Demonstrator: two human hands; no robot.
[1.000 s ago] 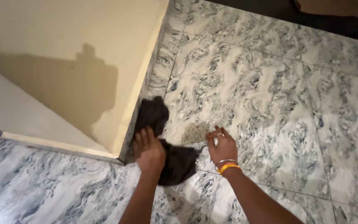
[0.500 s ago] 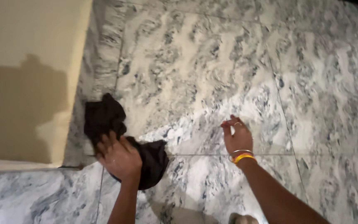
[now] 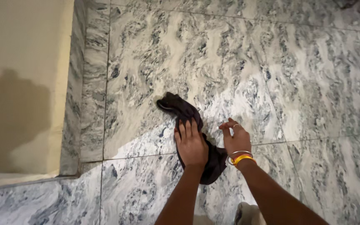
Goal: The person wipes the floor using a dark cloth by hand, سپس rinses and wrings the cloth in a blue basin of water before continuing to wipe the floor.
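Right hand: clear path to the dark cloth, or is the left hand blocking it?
Probably yes. The right hand rests on the floor tile just beside the dark cloth. The left hand presses flat on the cloth's middle, but the edge nearest the right hand lies uncovered.

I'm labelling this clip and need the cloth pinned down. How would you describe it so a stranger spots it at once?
Start at the cream wall on the left and move right across the grey-and-white marbled floor. Near the middle lies a dark, crumpled cloth, pressed flat under the left hand, with the right hand beside it. It is the only dark, soft thing on the pale tiles.
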